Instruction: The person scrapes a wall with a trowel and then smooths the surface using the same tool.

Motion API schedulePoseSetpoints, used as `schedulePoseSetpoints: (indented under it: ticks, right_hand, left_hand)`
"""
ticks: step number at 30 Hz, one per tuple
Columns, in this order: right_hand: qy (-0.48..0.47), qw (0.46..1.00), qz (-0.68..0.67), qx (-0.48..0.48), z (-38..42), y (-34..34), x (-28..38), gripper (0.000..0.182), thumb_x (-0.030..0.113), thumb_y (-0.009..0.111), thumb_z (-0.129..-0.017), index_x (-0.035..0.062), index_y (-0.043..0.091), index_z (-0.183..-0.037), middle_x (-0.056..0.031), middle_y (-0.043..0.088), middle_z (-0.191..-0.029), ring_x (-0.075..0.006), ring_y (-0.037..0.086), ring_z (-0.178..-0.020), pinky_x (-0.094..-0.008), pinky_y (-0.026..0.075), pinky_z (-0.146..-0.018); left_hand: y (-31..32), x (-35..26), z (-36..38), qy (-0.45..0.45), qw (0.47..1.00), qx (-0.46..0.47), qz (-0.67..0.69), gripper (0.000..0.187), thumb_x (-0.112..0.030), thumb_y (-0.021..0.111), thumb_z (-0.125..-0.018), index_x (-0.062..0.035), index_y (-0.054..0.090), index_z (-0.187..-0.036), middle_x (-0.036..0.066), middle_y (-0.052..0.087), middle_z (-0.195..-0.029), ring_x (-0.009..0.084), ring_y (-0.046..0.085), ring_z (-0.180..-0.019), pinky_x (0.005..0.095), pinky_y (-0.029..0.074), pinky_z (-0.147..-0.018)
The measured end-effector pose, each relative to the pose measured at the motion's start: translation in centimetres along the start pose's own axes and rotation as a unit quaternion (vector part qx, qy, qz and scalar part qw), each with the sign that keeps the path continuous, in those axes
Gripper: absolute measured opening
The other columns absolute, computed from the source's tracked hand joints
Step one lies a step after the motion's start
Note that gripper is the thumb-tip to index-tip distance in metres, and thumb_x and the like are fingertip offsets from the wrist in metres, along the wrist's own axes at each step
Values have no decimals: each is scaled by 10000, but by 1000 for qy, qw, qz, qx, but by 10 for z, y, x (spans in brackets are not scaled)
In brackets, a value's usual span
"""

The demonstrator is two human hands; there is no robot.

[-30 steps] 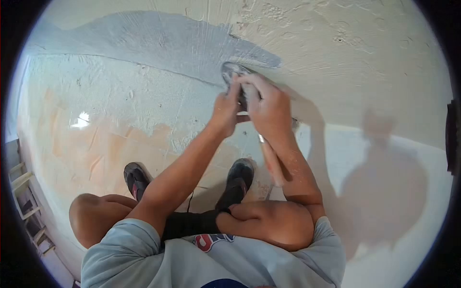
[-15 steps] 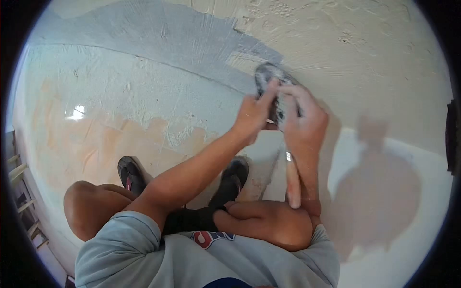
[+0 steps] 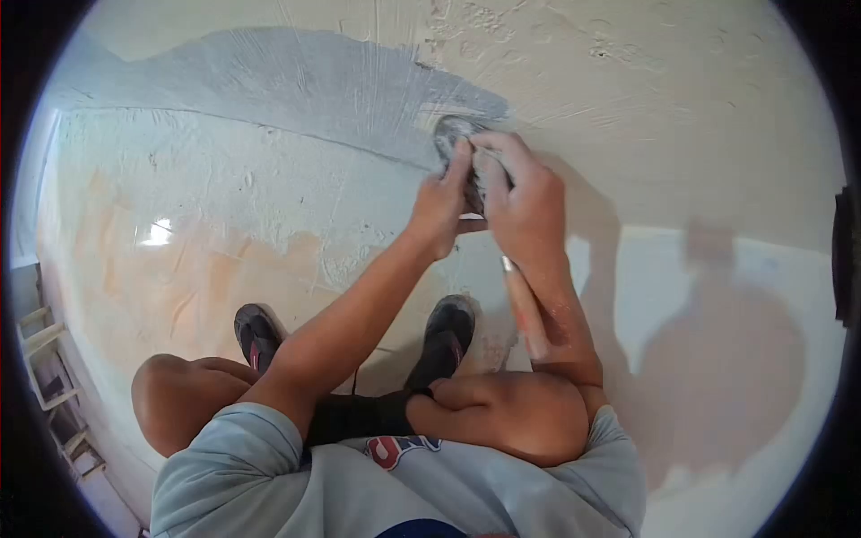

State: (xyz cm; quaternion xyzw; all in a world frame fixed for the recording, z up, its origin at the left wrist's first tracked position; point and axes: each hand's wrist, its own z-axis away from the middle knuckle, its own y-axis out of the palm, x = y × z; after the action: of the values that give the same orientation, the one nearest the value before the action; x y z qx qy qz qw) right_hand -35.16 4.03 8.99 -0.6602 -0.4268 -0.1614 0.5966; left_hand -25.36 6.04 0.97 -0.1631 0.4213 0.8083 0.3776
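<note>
Left hand (image 3: 439, 202): here it is, thumb flat on the dark pad (image 3: 451, 131), pinching one side, seemingly to steady it!
Right hand (image 3: 527, 199): curled on the opposite side, gripping too, so the load looks shared.
Dark pad: right by the grey patch (image 3: 305, 81); wall contact, can't tell.
Wooden handle (image 3: 526, 314): angled along the forearm, perhaps tucked there to free the fingers.

a pale wooden frame with crosspieces (image 3: 43, 341) stands at the far left. two dark shoes (image 3: 449, 327) rest on the floor (image 3: 395, 359), apart from each other. red and blue lettering (image 3: 387, 452) marks a grey shirt (image 3: 359, 493). a broad shadow (image 3: 717, 359) falls at the right, near a dark upright object (image 3: 843, 255) too cropped to identify.
</note>
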Motion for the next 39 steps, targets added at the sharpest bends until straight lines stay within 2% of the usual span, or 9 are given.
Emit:
schedulePoseSetpoints:
  ticks: [6,7,15,17,18,28,31,37,39]
  right_hand:
    - [-33,997,45,-51,14,-40,-3,185,45,593,-978,63,716,-1115,-185,746,-954,-369,750,-860,-395,575,-736]
    - [-44,995,64,-61,15,-46,0,186,38,595,-974,61,718,-1112,-177,748,-956,-366,748,-852,-394,574,-740]
    - [-18,996,60,-59,15,-44,5,194,38,598,-968,79,725,-1109,-170,746,-953,-374,739,-837,-391,575,-729]
    - [21,999,46,-10,5,-30,10,191,65,620,-972,51,726,-1131,-170,757,-999,-310,757,-931,-356,563,-835]
    - [-12,998,57,-5,0,-22,5,174,89,577,-992,111,717,-1093,-163,744,-932,-384,737,-867,-425,577,-716]
    - [-53,998,9,30,-15,42,-16,166,118,569,-996,108,705,-1092,-211,726,-906,-458,697,-854,-512,555,-711]
    - [-3,999,19,46,-10,23,-15,222,99,594,-987,89,734,-1160,-186,752,-1019,-382,738,-962,-394,574,-815]
    - [26,999,31,-20,10,-35,3,214,35,623,-968,35,737,-1149,-167,768,-1042,-261,763,-960,-331,561,-866]
    - [6,998,49,-38,13,-44,2,208,46,619,-971,55,740,-1139,-163,768,-1003,-300,763,-910,-355,571,-795]
  left_hand:
    - [39,5,21,-3,998,58,15,674,-694,606,-965,-54,658,-1170,48,700,-989,178,684,-849,425,588,-722]
    - [39,8,17,-13,996,91,-12,692,-697,543,-995,-56,600,-1252,71,678,-1077,201,695,-905,444,600,-809]
    - [38,8,17,-6,998,69,1,648,-668,565,-999,-45,644,-1160,58,685,-973,177,688,-795,382,601,-700]
    - [24,4,12,-10,999,46,10,666,-684,593,-977,-38,662,-1120,57,687,-925,182,681,-766,383,593,-651]
    - [16,3,8,-9,999,37,12,667,-686,591,-977,-39,665,-1118,59,686,-926,188,682,-774,392,596,-662]
    - [-32,-5,-12,14,999,-31,12,659,-723,526,-986,-88,669,-1089,52,694,-981,191,698,-839,420,598,-776]
    - [-17,-2,-7,16,1000,-19,12,696,-719,544,-979,-49,653,-1134,73,697,-999,211,704,-857,452,612,-790]
    - [30,8,12,5,999,37,7,681,-687,593,-975,-32,657,-1148,67,697,-990,196,696,-843,426,618,-728]
    - [41,9,16,5,999,53,12,652,-670,590,-987,-39,670,-1127,57,700,-959,174,691,-813,415,613,-710]
